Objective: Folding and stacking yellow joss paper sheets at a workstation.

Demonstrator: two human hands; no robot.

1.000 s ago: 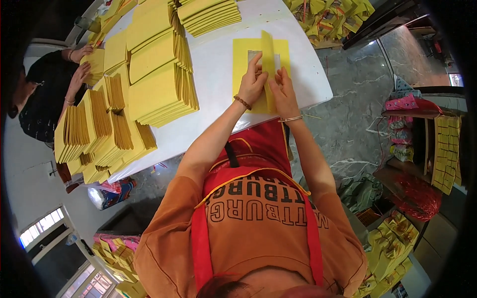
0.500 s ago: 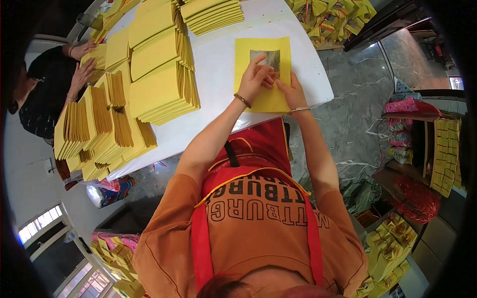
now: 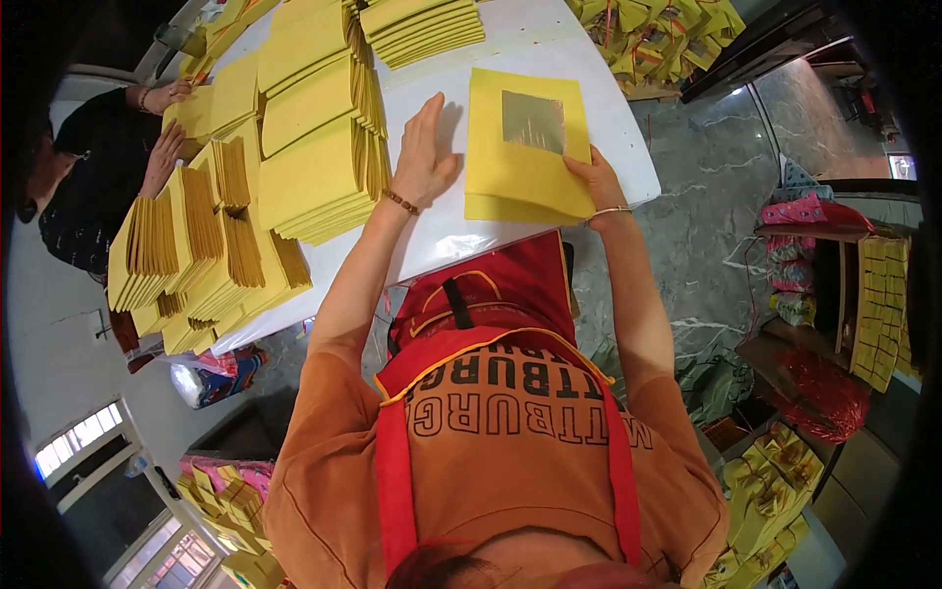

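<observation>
A small stack of yellow paper sheets (image 3: 510,187) with a shiny silver foil square (image 3: 533,120) on top lies near the table's right corner. Its right edge is gripped by my right hand (image 3: 597,185), thumb on the upper face and fingers out of sight beneath or behind. My left hand (image 3: 426,157) is off the sheets, fingers stretched out and thumb apart, with nothing in it. It hovers over or rests on the white table (image 3: 422,236), between those sheets and the tall folded yellow paper piles (image 3: 314,182); whether it touches the tabletop I cannot tell.
Across the table's left end, another person's hands (image 3: 162,162) touch yellow paper. Upright yellow bundles (image 3: 152,240) crowd the left edge. Yellow paper pieces with red bits (image 3: 657,39) are heaped beyond the far right corner. A shelf with pink packages (image 3: 793,211) stands at right.
My left hand has lifted off the foil square and swung left toward the piles. The sheets have shifted slightly right and tilted, with my right hand still at their edge.
</observation>
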